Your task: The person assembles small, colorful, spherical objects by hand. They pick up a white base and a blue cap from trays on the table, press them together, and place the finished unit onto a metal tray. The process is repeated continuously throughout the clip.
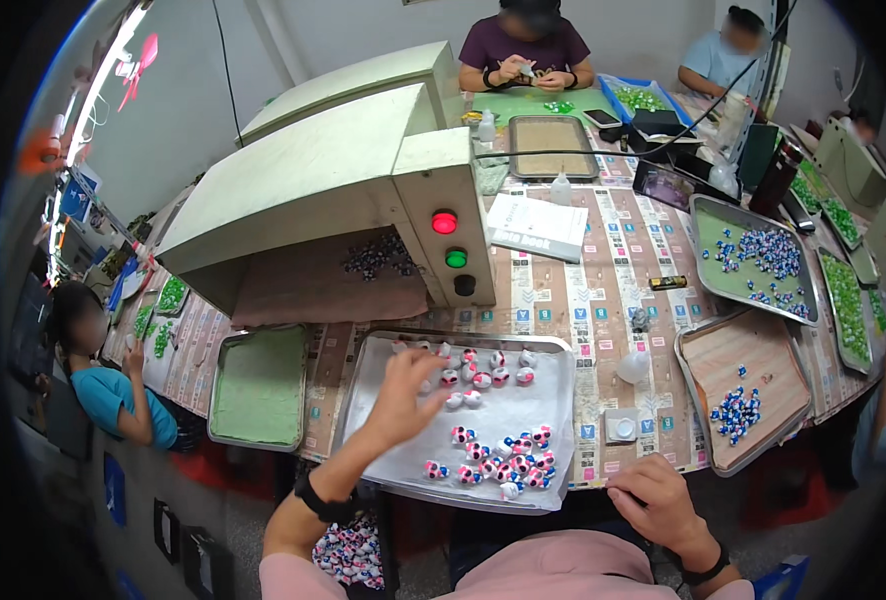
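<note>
My left hand (403,398) reaches over a metal tray (566,400) lined with white paper. Its fingers are apart, thumb away from the rest, beside small white-and-pink figures (481,380) at the tray's far side; whether the fingertips touch one is hard to see. Nearer me on the same paper lies a loose group of pink, white and blue figures (503,462). My right hand (655,500) is low at the table's front edge, right of the tray. Thumb and fingers are curled together there, and what they hold, if anything, is hidden.
A cream-coloured machine (303,190) with red and green lights stands behind the tray. Left is a green-lined tray (258,390). A small white container (620,426) and a white bottle (632,367) stand right; beyond them blue pieces (736,412) lie in a tray. Other people sit around.
</note>
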Demonstrator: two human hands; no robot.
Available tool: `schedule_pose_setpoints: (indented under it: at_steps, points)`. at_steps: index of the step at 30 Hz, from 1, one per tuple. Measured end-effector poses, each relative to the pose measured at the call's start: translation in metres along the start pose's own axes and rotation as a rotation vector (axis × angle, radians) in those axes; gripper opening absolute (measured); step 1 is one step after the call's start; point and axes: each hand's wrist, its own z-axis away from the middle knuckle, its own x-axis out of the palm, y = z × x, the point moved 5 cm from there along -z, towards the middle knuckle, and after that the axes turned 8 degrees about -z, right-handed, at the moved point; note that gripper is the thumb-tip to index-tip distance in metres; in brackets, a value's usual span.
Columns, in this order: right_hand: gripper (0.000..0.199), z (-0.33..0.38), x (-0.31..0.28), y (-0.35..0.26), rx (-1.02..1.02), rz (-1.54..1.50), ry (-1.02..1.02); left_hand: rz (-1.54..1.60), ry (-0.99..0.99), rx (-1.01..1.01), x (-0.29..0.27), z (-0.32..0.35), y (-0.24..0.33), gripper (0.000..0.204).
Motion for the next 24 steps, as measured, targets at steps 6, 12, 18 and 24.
schedule_pose_setpoints:
  at_steps: [6, 12, 18, 24]
  points:
    - [0.013, 0.012, -0.029, 0.022, -0.002, 0.010, 0.100, -0.155, -0.073, -0.056, 0.033, 0.012, 0.002, 0.051]
    - [0.011, 0.047, -0.102, 0.053, 0.111, 0.217, 0.367, -0.207, -0.109, 0.180, 0.043, 0.005, 0.019, 0.045]
    - [0.012, 0.087, -0.152, 0.091, 0.356, 0.461, 0.498, -0.261, -0.125, 0.277, 0.055, 0.002, 0.026, 0.043]
    - [0.020, 0.076, -0.128, 0.112, 0.497, 0.503, 0.256, -0.172, -0.120, 0.106, 0.048, 0.009, 0.017, 0.025]
